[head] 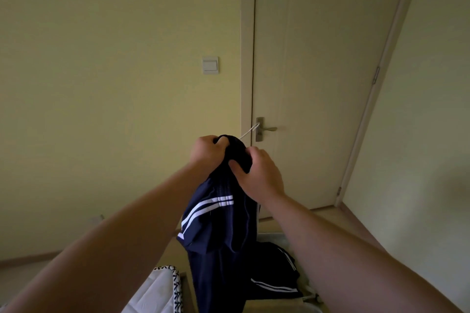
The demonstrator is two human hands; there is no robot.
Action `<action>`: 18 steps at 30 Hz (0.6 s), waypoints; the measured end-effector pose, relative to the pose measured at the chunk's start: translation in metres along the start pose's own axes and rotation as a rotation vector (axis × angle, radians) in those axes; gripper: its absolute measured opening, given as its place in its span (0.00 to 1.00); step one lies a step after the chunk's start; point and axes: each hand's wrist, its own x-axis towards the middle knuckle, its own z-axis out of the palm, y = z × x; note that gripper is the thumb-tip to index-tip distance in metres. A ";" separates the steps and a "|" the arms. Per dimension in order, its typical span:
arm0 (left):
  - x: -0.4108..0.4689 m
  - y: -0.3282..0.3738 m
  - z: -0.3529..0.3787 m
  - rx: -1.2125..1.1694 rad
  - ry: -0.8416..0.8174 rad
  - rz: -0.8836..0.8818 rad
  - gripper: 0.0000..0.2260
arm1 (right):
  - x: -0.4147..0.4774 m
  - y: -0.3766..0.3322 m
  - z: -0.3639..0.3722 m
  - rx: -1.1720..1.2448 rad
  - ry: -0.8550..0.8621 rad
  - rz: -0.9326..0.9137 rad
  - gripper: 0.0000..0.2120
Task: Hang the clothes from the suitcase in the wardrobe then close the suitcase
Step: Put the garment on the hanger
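Observation:
A pair of navy track trousers (221, 226) with white side stripes hangs in front of me, held up by the bunched waistband. My left hand (207, 151) grips the top of the waistband on the left, and my right hand (256, 173) clutches it on the right, thumb pressed into the cloth. A white drawstring (248, 133) sticks out above the bunch. The trouser legs trail down onto the open suitcase (273, 236) at the bottom, most of it hidden behind the cloth and my arms. No wardrobe is in view.
A closed cream door (318, 84) with a metal lever handle (264, 129) stands straight ahead. A light switch (210, 65) is on the yellow wall to its left. A white patterned cloth (162, 287) lies at the bottom left.

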 end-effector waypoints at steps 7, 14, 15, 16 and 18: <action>0.000 -0.013 -0.005 -0.024 0.010 -0.026 0.16 | 0.000 -0.004 0.015 0.040 0.004 -0.042 0.17; 0.001 -0.021 -0.018 0.074 0.118 0.077 0.20 | 0.016 -0.013 0.010 0.248 0.074 0.239 0.11; 0.001 -0.021 -0.022 0.091 0.141 0.090 0.19 | 0.017 -0.010 0.009 0.256 0.037 0.281 0.11; 0.002 -0.023 -0.025 0.125 0.159 0.112 0.17 | 0.018 -0.007 0.007 0.253 0.000 0.307 0.12; 0.002 -0.022 -0.031 0.224 0.209 0.156 0.08 | 0.015 -0.001 0.007 0.231 -0.066 0.339 0.18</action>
